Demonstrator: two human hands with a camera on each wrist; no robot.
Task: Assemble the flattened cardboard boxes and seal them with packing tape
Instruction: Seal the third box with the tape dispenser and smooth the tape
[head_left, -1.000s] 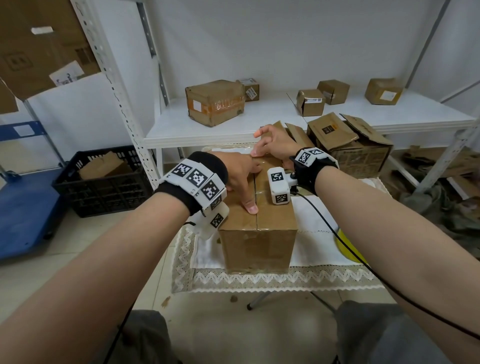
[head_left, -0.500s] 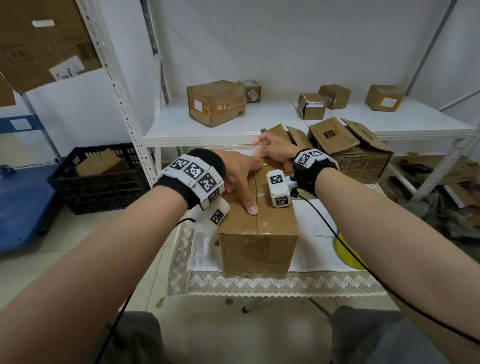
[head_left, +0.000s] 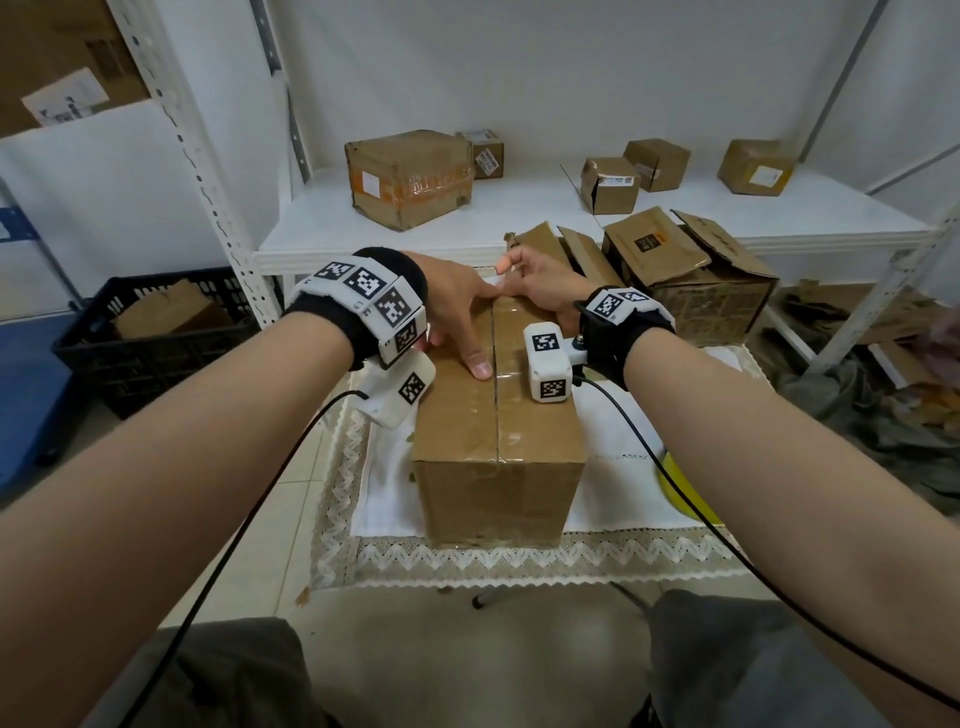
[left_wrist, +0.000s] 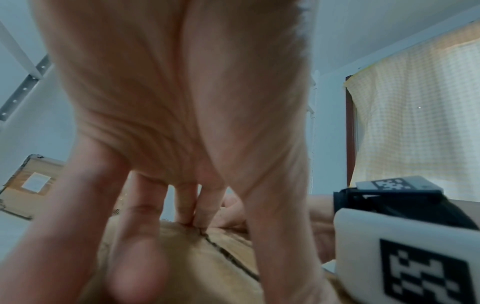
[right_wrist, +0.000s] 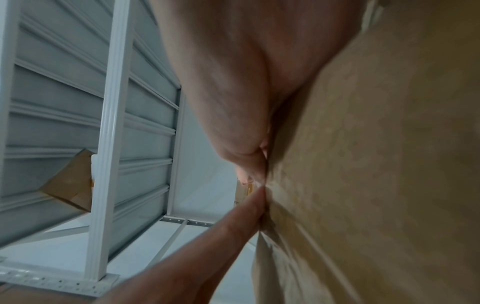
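A closed brown cardboard box (head_left: 498, 467) stands on the cloth-covered table, with glossy clear tape along its top seam (head_left: 496, 400). My left hand (head_left: 457, 306) lies spread on the box top. Its thumb (head_left: 480, 369) presses just left of the seam, and its fingers reach the far end. In the left wrist view the fingertips (left_wrist: 192, 218) touch the cardboard at the seam. My right hand (head_left: 540, 286) rests on the far right of the top with its index finger raised. In the right wrist view its palm (right_wrist: 233, 82) lies against the cardboard (right_wrist: 376, 164).
A white shelf (head_left: 519, 218) behind the table carries several cardboard boxes. An open box (head_left: 691, 270) sits just right of my right hand. My right forearm partly hides a yellow object (head_left: 680, 493). On the floor at left stand a black crate (head_left: 145, 332) and a blue cart.
My left thumb has slid along the seam away from the box's near edge. My right hand stays at the far end with its index finger still raised.
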